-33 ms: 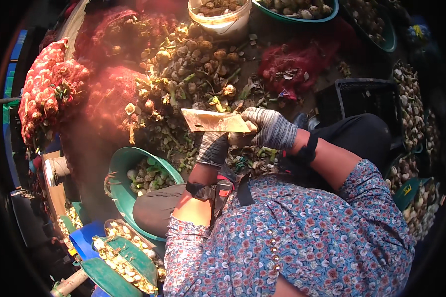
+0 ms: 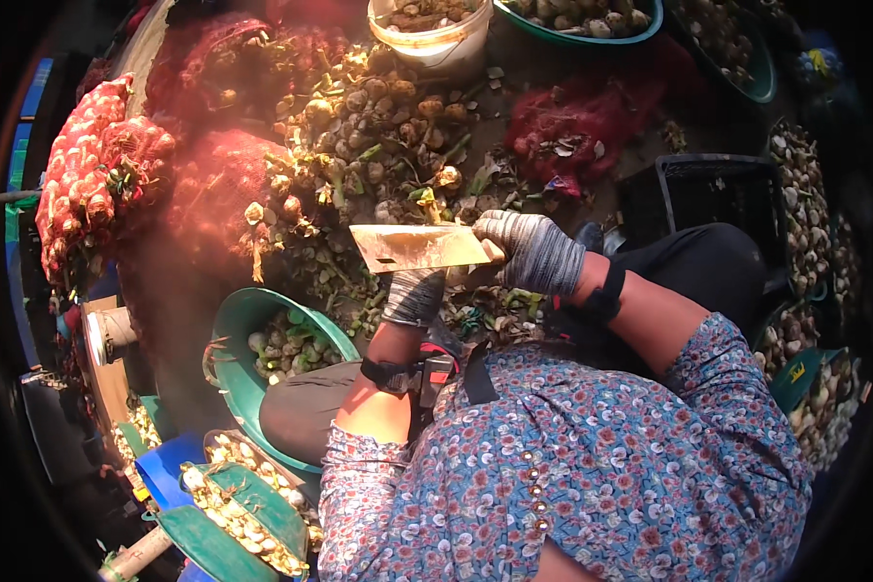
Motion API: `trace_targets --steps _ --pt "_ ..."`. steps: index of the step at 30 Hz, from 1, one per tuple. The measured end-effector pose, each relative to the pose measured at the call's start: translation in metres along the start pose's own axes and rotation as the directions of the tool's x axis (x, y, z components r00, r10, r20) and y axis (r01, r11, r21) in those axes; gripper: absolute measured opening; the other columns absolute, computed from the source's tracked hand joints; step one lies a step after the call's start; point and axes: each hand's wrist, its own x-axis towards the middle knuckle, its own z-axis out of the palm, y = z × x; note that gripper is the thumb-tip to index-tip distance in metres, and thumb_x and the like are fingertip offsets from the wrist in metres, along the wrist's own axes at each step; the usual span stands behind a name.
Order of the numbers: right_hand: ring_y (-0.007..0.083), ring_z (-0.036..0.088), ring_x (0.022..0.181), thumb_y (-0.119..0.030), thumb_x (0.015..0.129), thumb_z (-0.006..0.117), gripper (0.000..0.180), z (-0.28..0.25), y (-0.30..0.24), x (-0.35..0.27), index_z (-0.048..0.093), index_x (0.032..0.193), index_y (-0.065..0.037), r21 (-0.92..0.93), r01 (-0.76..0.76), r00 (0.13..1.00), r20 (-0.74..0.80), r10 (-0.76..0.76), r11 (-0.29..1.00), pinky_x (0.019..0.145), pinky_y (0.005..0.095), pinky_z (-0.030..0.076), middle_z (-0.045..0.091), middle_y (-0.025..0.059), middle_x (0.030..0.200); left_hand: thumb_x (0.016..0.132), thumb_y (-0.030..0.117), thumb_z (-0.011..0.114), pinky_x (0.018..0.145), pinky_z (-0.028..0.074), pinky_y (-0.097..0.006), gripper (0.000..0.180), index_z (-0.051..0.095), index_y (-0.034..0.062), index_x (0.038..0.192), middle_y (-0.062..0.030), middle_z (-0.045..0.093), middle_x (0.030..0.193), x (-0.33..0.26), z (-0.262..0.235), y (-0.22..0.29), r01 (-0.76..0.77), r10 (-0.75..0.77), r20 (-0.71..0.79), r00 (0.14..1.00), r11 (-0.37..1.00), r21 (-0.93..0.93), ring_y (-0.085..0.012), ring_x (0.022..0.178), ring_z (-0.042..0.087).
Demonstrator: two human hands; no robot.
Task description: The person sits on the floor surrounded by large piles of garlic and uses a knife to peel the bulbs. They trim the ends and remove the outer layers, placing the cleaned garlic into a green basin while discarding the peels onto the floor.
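I'm mid-trim: right hand (image 2: 538, 254) clenched on the cleaver (image 2: 419, 246), left hand (image 2: 414, 297) gripping something hidden beneath the blade near the bulb pile (image 2: 378, 136); next needs a controlled chop.

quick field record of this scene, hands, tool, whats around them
right hand: gloved right hand grips the handle end of a cleaver
left hand: gloved left hand sits just under the blade, what it holds is hidden
front: heap of small husked bulbs
left side: green basin with peeled pieces, red mesh sacks
top: white bucket
right side: black crate
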Motion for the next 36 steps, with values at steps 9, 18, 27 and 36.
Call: trace_targets --steps 9,18,27,36 --pt "0.0366 0.066 0.094 -0.022 0.081 0.065 0.030 -0.003 0.061 0.005 0.065 0.106 -0.005 -0.196 -0.660 0.690 0.222 0.688 0.725 0.082 0.0434 0.052 0.069 0.0180 0.098 0.083 0.028 0.071 0.097 0.045 -0.043 0.042 0.066 0.0100 0.120 -0.0145 0.068 0.110 -0.056 -0.194 0.012 0.476 -0.568 0.026 0.823 0.714 0.514 -0.0318 0.108 0.062" --pt "0.0355 0.065 0.083 -0.027 0.082 0.069 0.030 0.016 0.052 0.034 0.066 0.103 -0.006 -0.100 -0.616 0.771 0.126 0.624 0.781 0.076 0.0406 0.051 0.069 0.0174 0.089 0.088 0.036 0.068 0.100 0.046 -0.042 0.057 0.054 0.0074 0.135 -0.0238 0.060 0.128 0.035 -0.130 -0.093 0.546 -0.605 0.146 0.782 0.780 0.306 -0.0374 0.118 0.058" --pt "0.0348 0.067 0.087 -0.032 0.082 0.069 0.040 0.008 0.067 0.033 0.065 0.113 -0.007 -0.018 -0.744 0.650 0.209 0.730 0.668 0.079 0.0413 0.053 0.070 0.0181 0.094 0.061 0.036 0.091 0.105 0.045 -0.043 0.101 0.040 0.0107 0.145 -0.0209 0.055 0.135 0.074 0.017 -0.203 0.657 -0.691 0.022 0.723 0.696 0.290 -0.0369 0.125 0.053" --pt "0.0353 0.067 0.090 -0.023 0.079 0.068 0.032 0.012 0.035 0.041 0.064 0.108 -0.011 -0.310 -0.400 0.839 0.254 0.481 0.862 0.077 0.0436 0.054 0.070 0.0141 0.094 0.077 0.030 0.078 0.095 0.050 -0.039 0.058 0.055 0.0046 0.123 -0.0099 0.065 0.113 0.071 0.015 -0.183 0.371 -0.305 0.217 0.927 0.827 -0.422 -0.0264 0.105 0.061"
